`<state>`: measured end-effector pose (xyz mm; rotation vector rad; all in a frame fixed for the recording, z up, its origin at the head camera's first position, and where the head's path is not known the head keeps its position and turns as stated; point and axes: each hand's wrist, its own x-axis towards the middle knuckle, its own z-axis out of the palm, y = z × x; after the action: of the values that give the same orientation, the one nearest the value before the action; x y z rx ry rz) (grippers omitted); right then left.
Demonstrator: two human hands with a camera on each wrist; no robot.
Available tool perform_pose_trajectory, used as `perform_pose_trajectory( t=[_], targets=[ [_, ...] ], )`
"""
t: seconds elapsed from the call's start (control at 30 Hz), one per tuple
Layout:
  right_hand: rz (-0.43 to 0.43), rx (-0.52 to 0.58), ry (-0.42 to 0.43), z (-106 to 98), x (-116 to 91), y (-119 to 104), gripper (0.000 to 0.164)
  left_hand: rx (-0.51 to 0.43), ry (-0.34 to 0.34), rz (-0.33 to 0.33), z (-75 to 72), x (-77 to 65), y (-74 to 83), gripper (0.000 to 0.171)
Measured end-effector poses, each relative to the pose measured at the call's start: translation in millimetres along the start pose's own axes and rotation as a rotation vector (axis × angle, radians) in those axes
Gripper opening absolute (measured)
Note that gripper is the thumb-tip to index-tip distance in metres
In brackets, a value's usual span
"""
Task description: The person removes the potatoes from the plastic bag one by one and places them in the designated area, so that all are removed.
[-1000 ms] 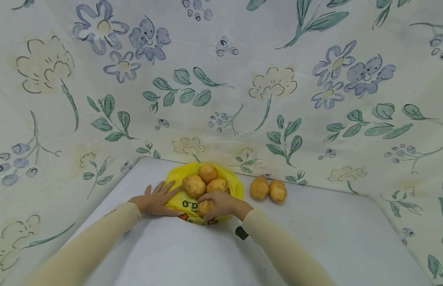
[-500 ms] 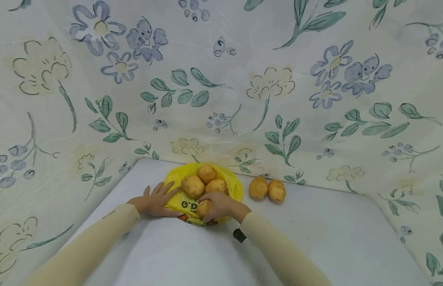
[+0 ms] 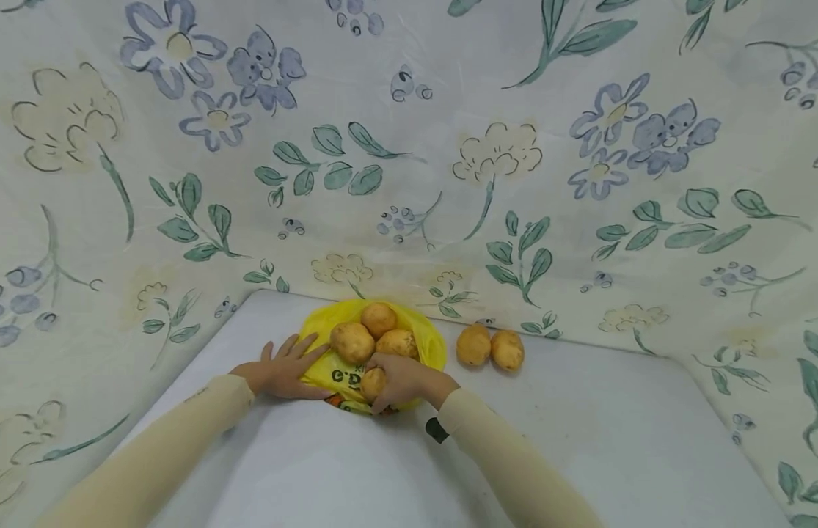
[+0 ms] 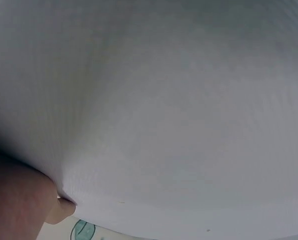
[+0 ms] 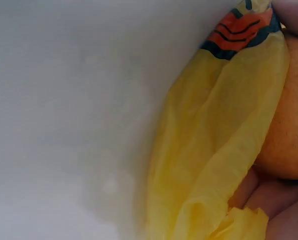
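A small potato [image 3: 373,382] lies at the near edge of a yellow plastic bag [image 3: 329,367] spread flat on the worktop [image 3: 580,425]; the right hand [image 3: 400,380] covers it from the right, its fingers curled round the potato and clamped on it; in the right wrist view the same potato [image 5: 288,130] fills the right edge, pressed against the bag [image 5: 213,150], whose orange and dark printed patch sits at the top; the left hand [image 3: 283,369] lies flat on the bag's left edge, its fingers straight and spread apart, tips touching the yellow plastic; the left wrist view shows only a bit of that hand [image 4: 19,205] low at the left against the pale worktop [image 4: 163,100]; three more potatoes rest on the bag just beyond the held one: one at the left [image 3: 353,342], one at the far side [image 3: 378,320], one at the right [image 3: 397,344], all touching one another; two further potatoes [image 3: 474,345] [image 3: 508,350] sit side by side on the bare worktop to the right of the bag, apart from it and close to the floral cloth [image 3: 409,147] that rises behind and at both sides; both arms wear cream sleeves [image 3: 508,462]
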<state>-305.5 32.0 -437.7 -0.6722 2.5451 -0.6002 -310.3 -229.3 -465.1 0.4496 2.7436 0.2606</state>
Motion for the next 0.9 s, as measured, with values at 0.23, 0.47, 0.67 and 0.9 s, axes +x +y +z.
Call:
perform_pose_trajectory(
  t=[0.23, 0.47, 0.67, 0.9],
  targets=[
    [-0.010, 0.023, -0.027, -4.3, -0.8, 0.4, 0.060, -0.033, 0.008, 0.003, -2.3, 0.5, -2.3, 0.108],
    [0.013, 0.035, -0.060, -3.5, -1.0, 3.6, 0.066, -0.028, -0.006, 0.016, -1.1, -0.8, -0.4, 0.107],
    [0.027, 0.049, -0.029, -1.1, 1.2, 4.2, 0.066, -0.016, 0.000, 0.014, 0.6, 0.8, -2.2, 0.106],
    [0.040, 0.082, 0.006, 3.4, -0.2, 6.6, 0.059, -0.008, 0.008, 0.020, 0.1, 3.1, -1.0, 0.107]
  ],
)
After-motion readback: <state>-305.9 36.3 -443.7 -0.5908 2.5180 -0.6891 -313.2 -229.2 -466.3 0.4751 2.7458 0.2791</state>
